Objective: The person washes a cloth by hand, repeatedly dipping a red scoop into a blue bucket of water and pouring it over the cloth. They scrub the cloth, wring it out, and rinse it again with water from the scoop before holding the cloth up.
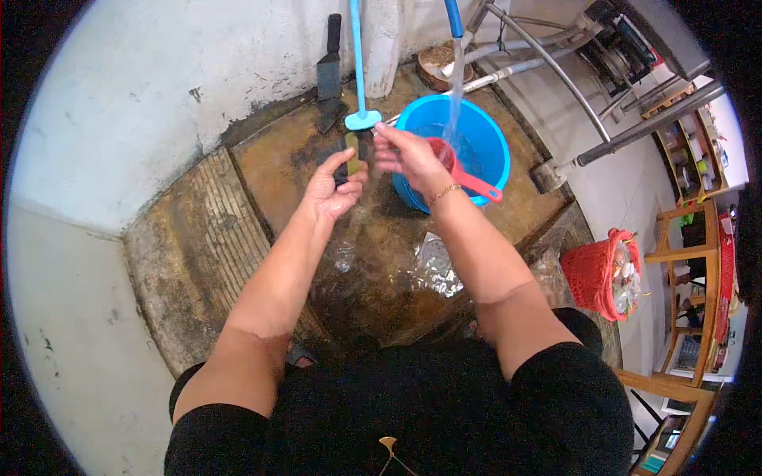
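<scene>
My left hand is closed round a small yellow-green and black scrubbing brush, thumb along its yellow-green side. My right hand is just right of it, fingers stretched and slightly blurred, with nothing visible in them. Behind my right hand stands a blue bucket of water. A red dipper rests in it, its handle sticking out over the rim near my right wrist. From a blue hose, water pours into the bucket area.
A light-blue long-handled tool and a black-handled scraper lean by the wall. A floor drain sits in wet concrete. Right are a red basket of rubbish, metal pipe legs and a wooden chair. A wood round lies behind.
</scene>
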